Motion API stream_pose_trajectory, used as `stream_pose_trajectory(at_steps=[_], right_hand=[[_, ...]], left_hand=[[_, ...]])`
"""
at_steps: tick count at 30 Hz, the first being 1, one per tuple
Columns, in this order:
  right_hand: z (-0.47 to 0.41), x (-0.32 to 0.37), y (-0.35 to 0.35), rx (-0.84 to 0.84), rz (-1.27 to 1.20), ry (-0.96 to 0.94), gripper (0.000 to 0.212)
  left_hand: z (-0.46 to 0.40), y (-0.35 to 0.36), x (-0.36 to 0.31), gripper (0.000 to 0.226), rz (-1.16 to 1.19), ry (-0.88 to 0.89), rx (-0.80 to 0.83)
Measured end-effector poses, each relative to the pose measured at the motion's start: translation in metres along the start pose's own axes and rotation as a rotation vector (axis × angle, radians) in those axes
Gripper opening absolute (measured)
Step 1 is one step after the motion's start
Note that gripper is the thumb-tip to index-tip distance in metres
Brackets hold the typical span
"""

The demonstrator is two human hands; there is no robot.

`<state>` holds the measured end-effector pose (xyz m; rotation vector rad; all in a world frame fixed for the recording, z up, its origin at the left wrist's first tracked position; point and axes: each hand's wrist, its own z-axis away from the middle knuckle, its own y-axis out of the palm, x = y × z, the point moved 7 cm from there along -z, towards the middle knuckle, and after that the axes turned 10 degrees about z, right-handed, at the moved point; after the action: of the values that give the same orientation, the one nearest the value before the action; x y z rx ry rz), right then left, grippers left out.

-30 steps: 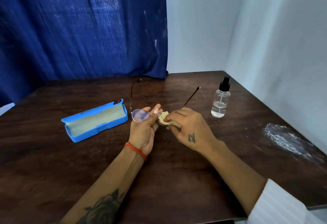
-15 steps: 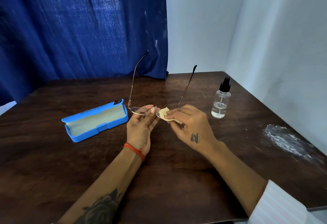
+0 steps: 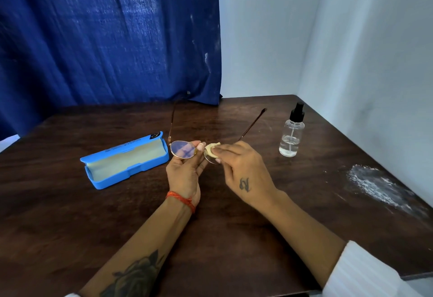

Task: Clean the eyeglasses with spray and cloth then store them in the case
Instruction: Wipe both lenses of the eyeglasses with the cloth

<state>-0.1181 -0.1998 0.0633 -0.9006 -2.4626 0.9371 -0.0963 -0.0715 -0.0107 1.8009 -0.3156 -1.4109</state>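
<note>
Taking the eyeglasses (image 3: 185, 147) as the landmark: to their left the blue case (image 3: 127, 159) lies open on the dark worktop (image 3: 58, 226), its pale lining showing, untouched and in the same spot as half a second ago. The left hand (image 3: 185, 172) has its grip closed lightly around the frame at the bridge, fingertips behind the left lens, holding the glasses just above the worktop. The frame has tipped: half a second ago the temples stood steeply upward against the curtain, and now they slant back low over the worktop with the lenses facing the camera, much as a second ago. Right of the bridge, the right hand (image 3: 239, 165) pinches the small cream cloth (image 3: 212, 150) against the right lens, so wiping appears mid-course. Further right the spray bottle (image 3: 291, 132) stands upright, unmoved; storing is not yet begun.
</note>
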Motion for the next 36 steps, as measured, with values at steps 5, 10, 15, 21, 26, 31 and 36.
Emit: stream_pose_trajectory(at_steps=[5, 10, 15, 21, 26, 31, 36], right_hand=[[0.004, -0.003, -0.002, 0.018, -0.078, -0.011, 0.034], [0.002, -0.009, -0.003, -0.032, 0.053, 0.024, 0.033], [-0.001, -0.002, 0.005, -0.02, 0.002, 0.055, 0.035], [0.002, -0.012, 0.003, 0.025, -0.169, 0.121, 0.033], [0.002, -0.012, -0.003, 0.023, 0.032, 0.124, 0.033], [0.0, 0.0, 0.003, 0.026, 0.042, 0.101, 0.037], [-0.001, 0.0, 0.004, 0.039, -0.108, 0.095, 0.031]], left_hand=[[0.0, -0.003, -0.002, 0.018, 0.01, -0.005, -0.048], [0.002, -0.001, -0.003, 0.019, 0.044, -0.019, -0.039], [0.003, 0.001, -0.003, 0.029, -0.008, -0.023, -0.022], [0.003, -0.002, -0.004, 0.013, -0.039, -0.01, -0.033], [0.002, -0.003, -0.005, 0.016, -0.04, 0.005, -0.041], [0.002, -0.002, -0.006, 0.012, -0.054, 0.032, -0.025], [0.002, -0.005, -0.006, 0.017, -0.049, 0.025, -0.041]])
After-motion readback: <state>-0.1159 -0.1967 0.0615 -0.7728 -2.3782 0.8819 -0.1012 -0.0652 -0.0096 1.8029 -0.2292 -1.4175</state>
